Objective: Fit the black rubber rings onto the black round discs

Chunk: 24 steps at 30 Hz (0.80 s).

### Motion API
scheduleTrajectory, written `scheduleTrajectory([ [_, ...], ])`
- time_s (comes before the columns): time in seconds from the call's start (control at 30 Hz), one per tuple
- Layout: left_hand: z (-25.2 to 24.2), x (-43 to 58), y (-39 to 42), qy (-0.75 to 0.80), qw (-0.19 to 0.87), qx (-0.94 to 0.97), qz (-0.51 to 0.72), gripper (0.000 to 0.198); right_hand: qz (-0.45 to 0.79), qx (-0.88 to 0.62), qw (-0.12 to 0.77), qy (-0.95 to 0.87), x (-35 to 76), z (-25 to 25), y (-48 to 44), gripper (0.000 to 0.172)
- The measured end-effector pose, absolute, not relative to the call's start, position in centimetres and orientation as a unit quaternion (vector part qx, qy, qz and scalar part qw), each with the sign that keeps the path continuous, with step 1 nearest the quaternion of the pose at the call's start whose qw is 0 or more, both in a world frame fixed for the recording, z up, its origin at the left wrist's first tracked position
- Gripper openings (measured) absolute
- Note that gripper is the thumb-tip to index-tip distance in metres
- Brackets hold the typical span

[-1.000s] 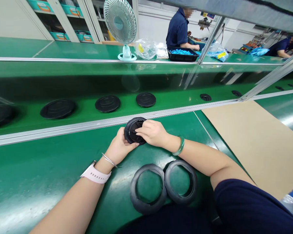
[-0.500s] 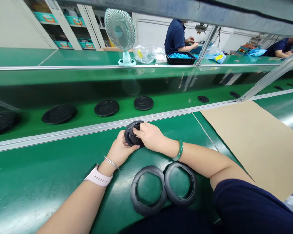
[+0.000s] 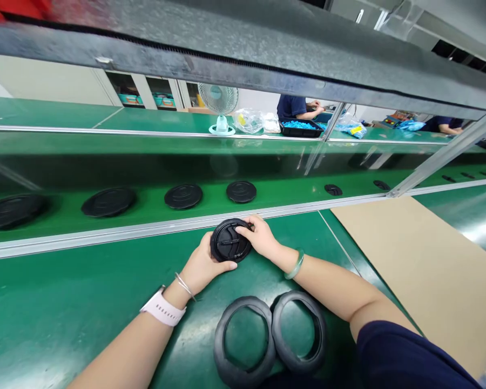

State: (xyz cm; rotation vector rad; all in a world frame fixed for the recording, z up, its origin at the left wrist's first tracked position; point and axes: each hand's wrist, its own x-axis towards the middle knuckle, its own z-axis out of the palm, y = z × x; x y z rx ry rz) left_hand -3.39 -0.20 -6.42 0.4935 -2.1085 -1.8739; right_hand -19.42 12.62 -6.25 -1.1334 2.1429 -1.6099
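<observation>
Between my two hands is a round black plastic disc-shaped part (image 3: 229, 243), tilted so that its face with a raised cross-bar shows. My left hand (image 3: 206, 260) grips its left and lower edge, the thumb along the bottom. On the upper right of the rim, my right hand (image 3: 261, 236) holds it, with the thumb on the face. Two dark grey rubber rings (image 3: 243, 340) (image 3: 298, 330) lie side by side on the green table (image 3: 105, 302), closer to my body. What my fingers do behind the part is hidden.
Beyond a metal rail (image 3: 146, 229) runs a green conveyor belt (image 3: 287, 189) carrying several black discs (image 3: 183, 196). Brown cardboard (image 3: 421, 259) lies at right. A metal beam (image 3: 227, 48) crosses overhead. Farther back stand a fan (image 3: 218, 100), a black tray (image 3: 302, 128) of blue pieces, and people working.
The black part has turned to show more of its face, and my right hand has shifted from over its middle to its upper right rim. The camera view has tilted up.
</observation>
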Motion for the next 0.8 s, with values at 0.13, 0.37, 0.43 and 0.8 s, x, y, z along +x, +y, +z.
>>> scheduleTrajectory([
  [0.13, -6.1, -3.3, -0.3, -0.742, 0.136, 0.165, -0.635, 0.070, -0.560, -0.359, 0.091, 0.741, -19.2, -6.4, 12.3, 0.020],
  [0.37, -5.5, -3.3, -0.2, -0.799, 0.150, 0.232, -0.534, 0.060, -0.602, -0.400, 0.262, 0.639, -19.1, -5.5, 13.1, 0.050],
  [0.43, -5.3, -3.3, -0.2, -0.804, 0.151, 0.233, -0.526, 0.059, -0.596, -0.408, 0.278, 0.633, -19.1, -5.4, 13.2, 0.063],
  [0.8, -4.4, -3.4, 0.7, -0.739, 0.178, 0.201, -0.618, 0.069, -0.553, -0.391, 0.060, 0.733, -22.4, -3.4, 13.3, 0.046],
])
